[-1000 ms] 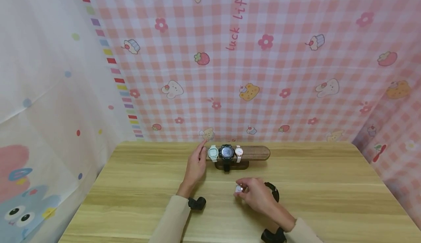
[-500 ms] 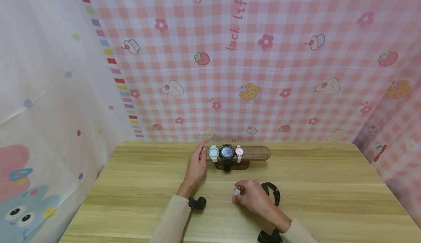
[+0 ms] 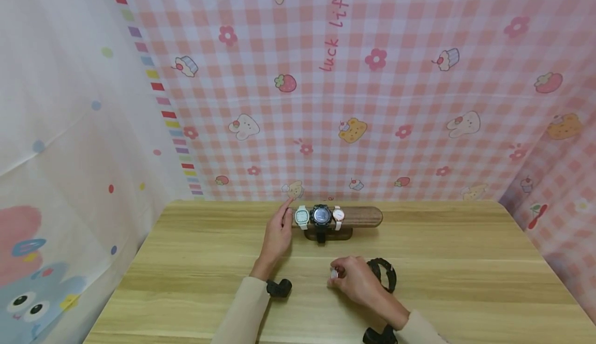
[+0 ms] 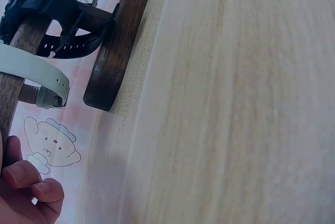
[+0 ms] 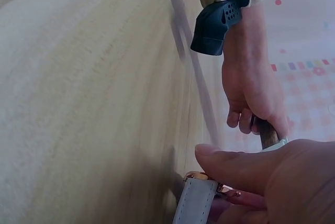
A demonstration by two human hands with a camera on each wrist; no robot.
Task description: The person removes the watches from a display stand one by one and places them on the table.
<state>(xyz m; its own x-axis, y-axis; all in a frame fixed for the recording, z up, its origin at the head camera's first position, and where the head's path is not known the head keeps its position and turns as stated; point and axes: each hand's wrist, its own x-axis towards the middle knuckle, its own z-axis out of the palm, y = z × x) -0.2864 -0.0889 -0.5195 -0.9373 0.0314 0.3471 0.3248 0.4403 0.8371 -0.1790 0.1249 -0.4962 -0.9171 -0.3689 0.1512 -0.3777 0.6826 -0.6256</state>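
Far left, a white cloth (image 3: pixel 70 101) with coloured dots hangs down beside the table (image 3: pixel 195 271). Here's my left hand (image 3: pixel 278 233), a black camera (image 3: pixel 279 287) at its wrist, fingers curled round the left end of the stand (image 3: pixel 365 217), index finger stretched out towards the checked cloth (image 3: pixel 405 95) behind. Along the bar now: right beside my fingers, a mint watch (image 3: pixel 302 215); next to it a chunky black watch (image 3: pixel 322 215); then a slim watch (image 3: pixel 339 214) on a white strap, and bare wood out to the right end. In front of the stand, low over the table, comes my right hand (image 3: pixel 357 281), and it's pinching the pale watch (image 5: pixel 194 203) between thumb and fingers, stitched strap hanging down, rose-gold metal by the thumb! And just beyond that hand, a black loop (image 3: pixel 393 278) on the wood.
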